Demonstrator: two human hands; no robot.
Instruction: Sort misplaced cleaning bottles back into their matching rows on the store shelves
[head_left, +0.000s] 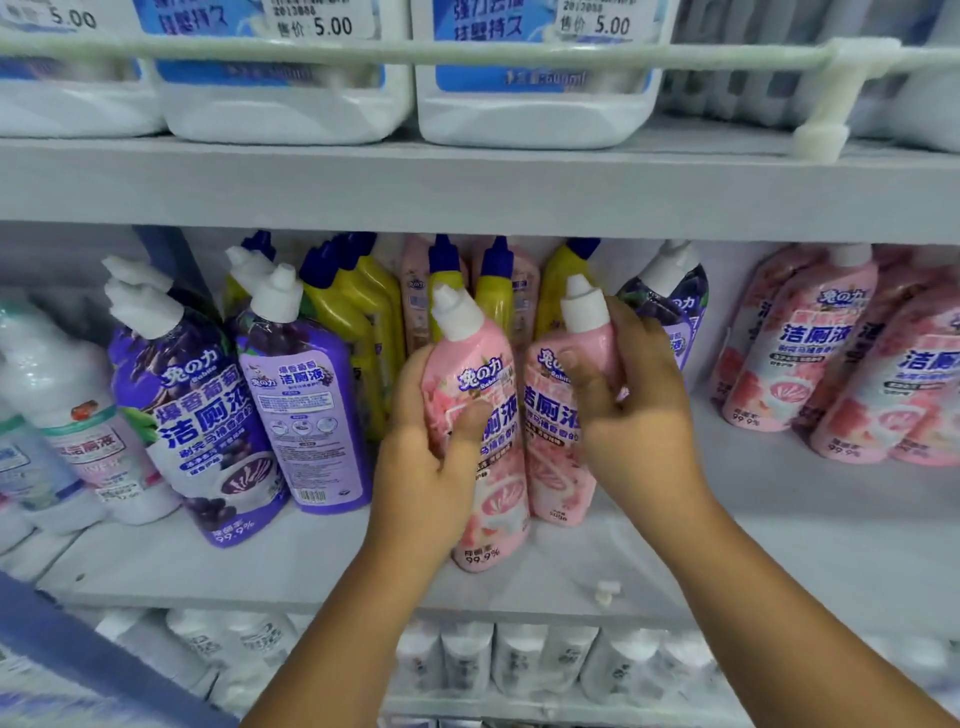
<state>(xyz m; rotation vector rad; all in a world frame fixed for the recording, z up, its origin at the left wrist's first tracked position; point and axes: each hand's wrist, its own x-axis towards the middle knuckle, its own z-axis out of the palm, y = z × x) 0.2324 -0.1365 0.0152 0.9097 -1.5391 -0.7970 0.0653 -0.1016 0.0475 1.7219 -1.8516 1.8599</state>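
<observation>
You have two pink bottles (488, 415) in hand, one per grip, and at least three more pink bottles (795, 343) at the right. Count three purple bottles (208, 415), about five yellow bottles (358, 312), and three white jugs (535, 98) above.

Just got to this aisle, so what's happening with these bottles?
A person is sorting toilet cleaner on the middle shelf. The left hand grips one pink bottle, the right hand grips another, in front of the yellow bottles. Purple bottles stand left, the pink row right.
</observation>
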